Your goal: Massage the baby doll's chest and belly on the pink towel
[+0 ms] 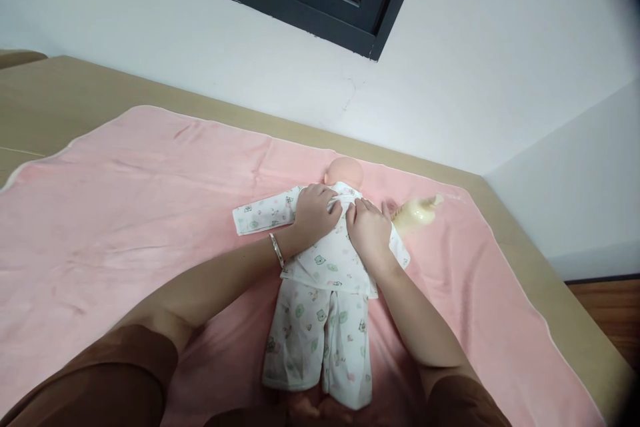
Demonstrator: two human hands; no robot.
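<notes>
A baby doll [345,172] lies stretched out on a pink blanket, its bald head away from me. It wears a white printed shirt [325,263] and matching trousers [299,337]. My left hand [318,212] rests on the upper left of the shirt, fingers curled onto the cloth just below the collar. Opposite it, my right hand [369,227] is closed on the shirt's upper right. The cloth puckers between the two hands. One sleeve [265,213] stretches flat to the left; the right sleeve is partly hidden behind my right hand.
The pink blanket [125,213] covers much of a wooden surface [510,227]. A glossy pale-yellow object [419,212] with a narrow end lies right of the doll, too blurred to name. White walls [440,67] and a dark window frame [300,10] stand behind.
</notes>
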